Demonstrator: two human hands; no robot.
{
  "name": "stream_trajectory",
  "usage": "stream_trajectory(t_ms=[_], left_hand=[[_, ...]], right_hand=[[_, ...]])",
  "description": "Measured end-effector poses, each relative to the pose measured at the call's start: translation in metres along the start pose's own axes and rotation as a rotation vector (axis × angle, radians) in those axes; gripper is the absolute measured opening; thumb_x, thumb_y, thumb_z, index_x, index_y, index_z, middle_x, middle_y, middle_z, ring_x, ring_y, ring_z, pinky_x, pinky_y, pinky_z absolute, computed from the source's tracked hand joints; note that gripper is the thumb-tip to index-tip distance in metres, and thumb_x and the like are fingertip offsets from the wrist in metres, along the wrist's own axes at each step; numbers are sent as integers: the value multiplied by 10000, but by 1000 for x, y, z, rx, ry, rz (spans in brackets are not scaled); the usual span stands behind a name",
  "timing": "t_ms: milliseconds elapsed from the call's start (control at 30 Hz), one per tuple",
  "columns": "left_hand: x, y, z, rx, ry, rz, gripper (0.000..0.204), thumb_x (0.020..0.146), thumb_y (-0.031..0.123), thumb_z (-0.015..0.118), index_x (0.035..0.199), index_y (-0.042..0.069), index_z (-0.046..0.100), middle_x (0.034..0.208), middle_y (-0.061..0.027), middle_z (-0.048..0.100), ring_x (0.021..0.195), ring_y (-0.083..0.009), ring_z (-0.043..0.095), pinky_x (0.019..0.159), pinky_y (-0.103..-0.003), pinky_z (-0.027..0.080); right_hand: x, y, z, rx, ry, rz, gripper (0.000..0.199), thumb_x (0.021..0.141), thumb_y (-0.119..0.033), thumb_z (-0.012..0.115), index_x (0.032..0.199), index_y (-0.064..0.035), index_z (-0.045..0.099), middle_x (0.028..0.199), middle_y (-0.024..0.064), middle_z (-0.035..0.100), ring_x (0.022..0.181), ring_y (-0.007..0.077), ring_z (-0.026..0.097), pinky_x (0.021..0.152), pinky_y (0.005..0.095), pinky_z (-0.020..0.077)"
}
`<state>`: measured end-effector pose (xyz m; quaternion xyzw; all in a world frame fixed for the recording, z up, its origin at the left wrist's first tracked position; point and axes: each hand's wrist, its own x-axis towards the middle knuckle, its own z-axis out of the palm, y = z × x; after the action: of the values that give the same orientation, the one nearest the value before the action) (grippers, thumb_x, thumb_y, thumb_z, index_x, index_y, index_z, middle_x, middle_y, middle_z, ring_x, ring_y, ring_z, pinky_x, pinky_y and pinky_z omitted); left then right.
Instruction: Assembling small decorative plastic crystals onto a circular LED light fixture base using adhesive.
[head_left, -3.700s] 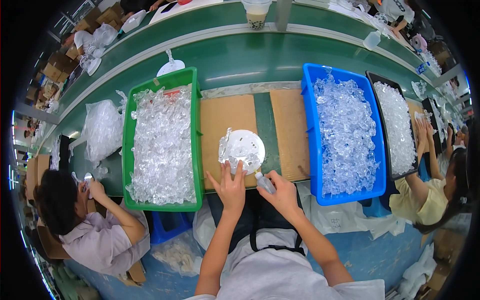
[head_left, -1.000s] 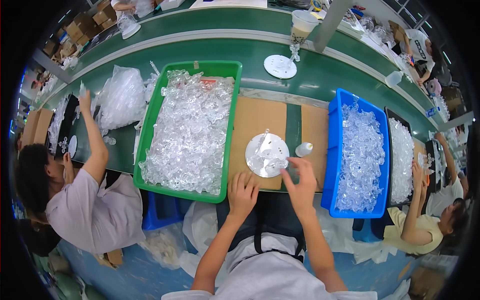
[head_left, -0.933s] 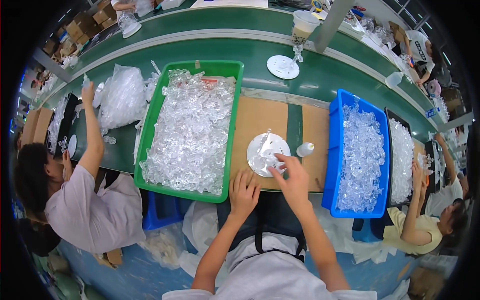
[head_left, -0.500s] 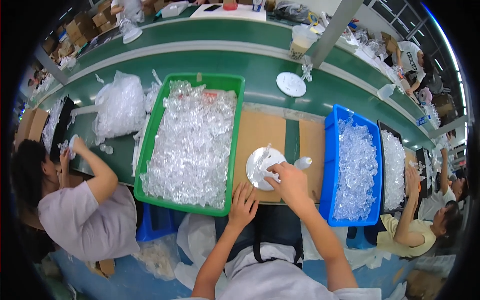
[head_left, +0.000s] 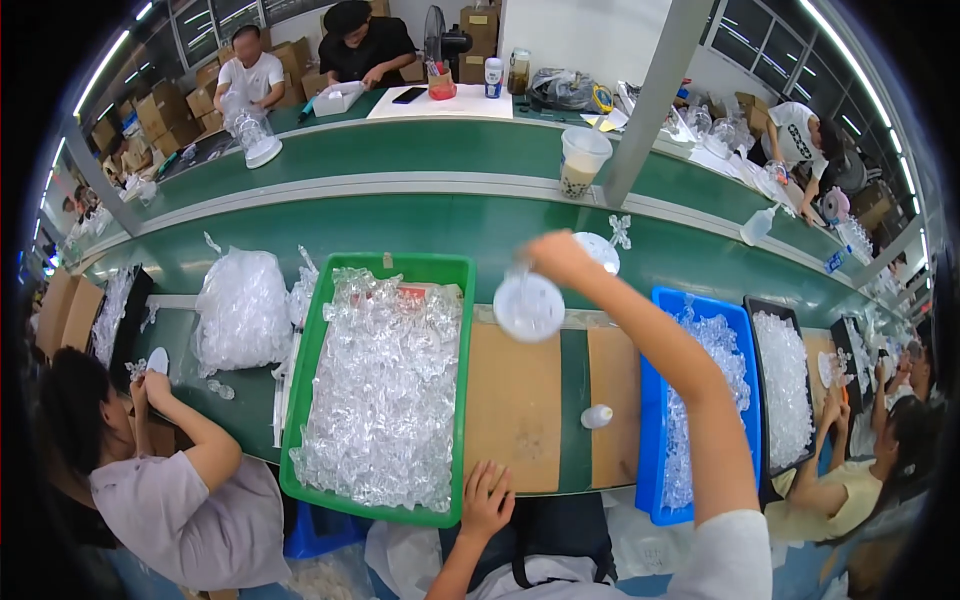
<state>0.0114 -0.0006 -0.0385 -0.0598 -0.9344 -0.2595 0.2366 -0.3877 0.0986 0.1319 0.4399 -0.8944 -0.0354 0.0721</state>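
Note:
My right hand reaches far forward over the table, blurred by motion, its fingers closed at the top of a round white disc with a clear plastic piece on it. The disc is lifted above the far edge of the cardboard. My left hand lies flat at the near edge of the cardboard, fingers spread, holding nothing. A second white disc, partly hidden behind my right hand, lies on the green surface with a clear plastic ornament beside it. A small white bottle stands right of centre.
A green bin full of clear plastic pieces stands left, a blue bin of similar pieces right, with a black tray beyond it. A drink cup stands near a metal post. Co-workers sit on both sides and opposite.
My right hand has lifted the white disc off the cardboard and carried it forward. My left hand stays at the near edge. The view has tilted up, showing more of the far side.

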Motion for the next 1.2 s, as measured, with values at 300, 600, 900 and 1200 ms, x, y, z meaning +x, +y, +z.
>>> stream_trajectory(t_ms=[300, 600, 900, 1200], left_hand=[[8, 3, 9, 31, 30, -4, 378, 793, 297, 574, 1148, 181, 633, 1269, -96, 512, 1197, -277, 443, 971, -417, 299], [31, 22, -51, -46, -118, -97, 334, 834, 197, 607, 1151, 89, 605, 1209, -154, 524, 1170, -339, 454, 976, -419, 376], [155, -26, -170, 101, 44, -47, 337, 768, 122, 633, 1098, 59, 604, 1017, -133, 610, 921, -321, 572, 778, -393, 465], [181, -107, -128, 95, -38, -125, 174, 762, 200, 674, 876, 71, 651, 827, -76, 620, 870, -251, 571, 839, -418, 391]], right_hand=[[-78, 203, 46, 3, 190, 1011, 408, 651, -178, 718, 1028, -73, 602, 983, 170, 643, 892, 355, 622, 777, 445, 499], [-106, 133, -2, 421, 379, 559, 253, 716, -139, 643, 967, -106, 634, 767, 143, 658, 679, 275, 650, 645, 363, 507], [-100, -38, -43, 629, 35, -81, 339, 761, -61, 639, 1094, -86, 576, 1056, 119, 626, 919, 290, 613, 792, 365, 483], [-189, -117, -126, 573, 174, -25, 439, 740, -60, 667, 1164, -102, 561, 1133, 120, 596, 1009, 292, 578, 848, 373, 468]])
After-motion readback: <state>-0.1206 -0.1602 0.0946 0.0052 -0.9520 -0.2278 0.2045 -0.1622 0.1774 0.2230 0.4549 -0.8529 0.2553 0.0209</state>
